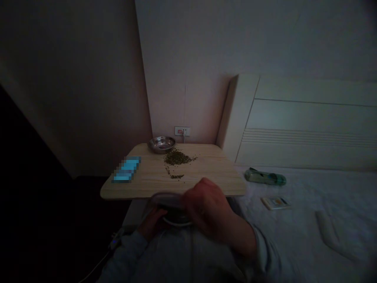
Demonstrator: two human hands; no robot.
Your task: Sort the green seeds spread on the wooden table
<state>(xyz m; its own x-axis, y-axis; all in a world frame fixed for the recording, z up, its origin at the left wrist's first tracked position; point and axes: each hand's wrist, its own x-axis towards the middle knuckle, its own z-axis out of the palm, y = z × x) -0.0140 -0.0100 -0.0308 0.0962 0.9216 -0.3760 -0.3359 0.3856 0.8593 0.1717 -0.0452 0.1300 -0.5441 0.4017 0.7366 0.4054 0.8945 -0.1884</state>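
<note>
A see-through round container [167, 198] with dark contents and a pale bottom edge sits low in front of my body, below the table's near edge. My left hand [154, 223] grips its left side, thumb toward the contents. Over the container's right side is my right hand [206, 204], closed with bent fingers and slightly blurred; whatever it may hold is hidden. On the light wooden table [212, 169] lies a heap of small greenish-brown grains [177, 158]. A smaller line of grains [177, 177] trails nearer to me.
A shiny metal bowl [161, 145] stands at the table's back left. A lit, pixelated phone-like screen [127, 169] lies on the left. To the right, a green transparent bottle [265, 177] and a flat pale item [276, 203] rest on the bed [303, 228]. A wall socket [182, 131] is behind.
</note>
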